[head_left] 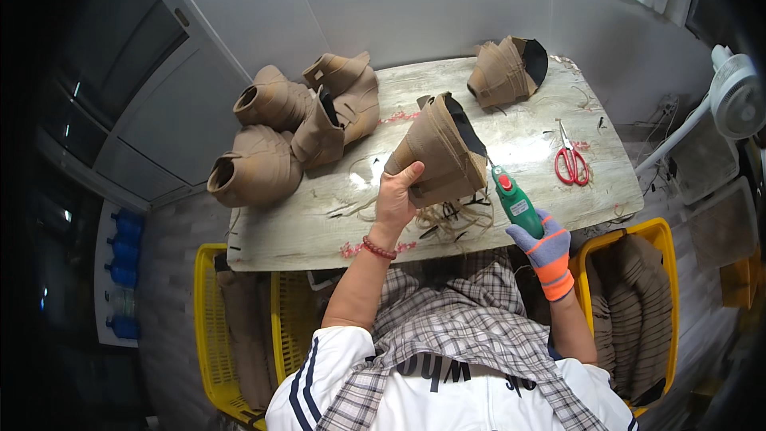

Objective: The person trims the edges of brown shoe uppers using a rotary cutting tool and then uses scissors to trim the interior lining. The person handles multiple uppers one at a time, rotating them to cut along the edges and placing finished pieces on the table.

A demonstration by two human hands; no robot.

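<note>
At my far left, blue water jugs stand in a row, and next comes a yellow basket with brown pieces inside. On the left part of the bench, a cluster of brown cone-shaped pieces sits bunched together, their openings facing different ways. My bare left grip, a red bracelet at its wrist, is clamped on a brown cone, which I hold tilted over the middle of the bench, its dark inner side to the right. Loose strands lie below it. Farther back rests another brown cone stack. My gloved right grip is closed around a green tool with a red button; its tip is at the cone's right edge, though I cannot tell whether they touch. Beyond lie red-handled scissors, then a second yellow basket filled with brown pieces, and a white fan.
</note>
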